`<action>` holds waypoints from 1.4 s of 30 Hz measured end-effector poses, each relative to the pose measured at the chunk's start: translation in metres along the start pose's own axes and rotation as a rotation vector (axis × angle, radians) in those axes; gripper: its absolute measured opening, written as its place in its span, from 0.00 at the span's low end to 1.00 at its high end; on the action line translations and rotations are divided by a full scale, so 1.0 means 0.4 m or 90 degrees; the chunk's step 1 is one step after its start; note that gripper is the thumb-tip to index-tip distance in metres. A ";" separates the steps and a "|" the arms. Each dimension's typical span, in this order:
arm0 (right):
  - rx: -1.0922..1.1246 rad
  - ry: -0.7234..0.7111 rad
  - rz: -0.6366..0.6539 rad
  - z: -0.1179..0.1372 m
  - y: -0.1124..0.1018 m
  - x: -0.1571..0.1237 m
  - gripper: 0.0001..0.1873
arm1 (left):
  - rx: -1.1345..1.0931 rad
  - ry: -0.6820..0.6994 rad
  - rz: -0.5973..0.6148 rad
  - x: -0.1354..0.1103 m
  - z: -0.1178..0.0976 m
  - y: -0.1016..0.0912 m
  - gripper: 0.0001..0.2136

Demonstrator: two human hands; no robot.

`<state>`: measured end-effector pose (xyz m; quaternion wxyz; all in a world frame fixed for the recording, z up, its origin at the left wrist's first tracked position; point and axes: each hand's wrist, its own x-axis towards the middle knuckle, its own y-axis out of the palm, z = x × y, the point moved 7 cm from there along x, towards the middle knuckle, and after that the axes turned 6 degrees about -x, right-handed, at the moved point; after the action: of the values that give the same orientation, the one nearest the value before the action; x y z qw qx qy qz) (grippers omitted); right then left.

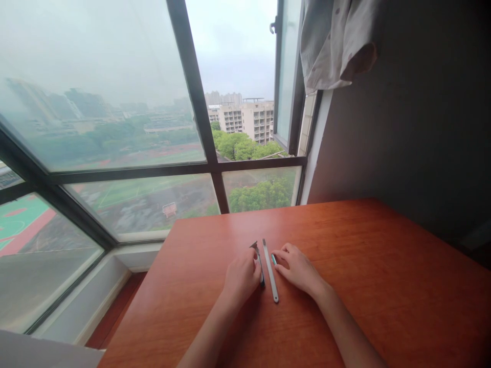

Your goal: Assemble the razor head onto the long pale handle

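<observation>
My left hand [242, 272] is closed around a slim dark-and-silver tool [262, 278] with a T-shaped head, much like a razor. Its head points away from me, and my fingers hide much of its handle. To its right, a long flat grey stick [270, 271] with a hole in its near end lies on the table, touched by neither hand. My right hand [296, 266] curls beside the stick, thumb and fingertips at a small teal-and-white object [273, 259]. That object is too small for me to tell its kind.
The reddish-brown wooden table [364, 286] spreads under both hands, its far edge close to a dark-framed window [215, 168]. One pane [287, 76] stands open at the upper right. A grey garment [333, 46] hangs there, beside a dark wall [402, 128].
</observation>
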<state>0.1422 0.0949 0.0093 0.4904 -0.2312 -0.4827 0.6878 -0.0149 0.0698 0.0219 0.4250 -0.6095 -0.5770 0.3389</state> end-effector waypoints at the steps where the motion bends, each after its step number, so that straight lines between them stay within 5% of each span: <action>1: 0.007 -0.003 -0.006 0.000 0.000 0.000 0.17 | 0.009 -0.001 0.003 0.001 0.000 0.000 0.07; 7: 0.071 0.077 -0.101 -0.050 -0.002 0.002 0.15 | 0.053 -0.026 0.049 0.005 0.005 -0.003 0.11; 13: -0.076 0.173 -0.123 -0.079 0.002 -0.007 0.17 | 0.089 -0.055 0.079 0.011 0.033 -0.005 0.16; 19: -0.095 0.168 -0.097 -0.074 0.010 -0.008 0.14 | 0.092 0.008 0.077 0.016 0.020 0.004 0.15; 42: -0.109 0.162 -0.064 -0.055 0.008 -0.011 0.14 | 0.079 -0.004 0.078 0.016 0.026 0.002 0.14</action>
<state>0.1600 0.1003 -0.0038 0.5601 -0.3328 -0.4843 0.5839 -0.0234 0.0774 0.0173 0.4386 -0.6154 -0.5178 0.4010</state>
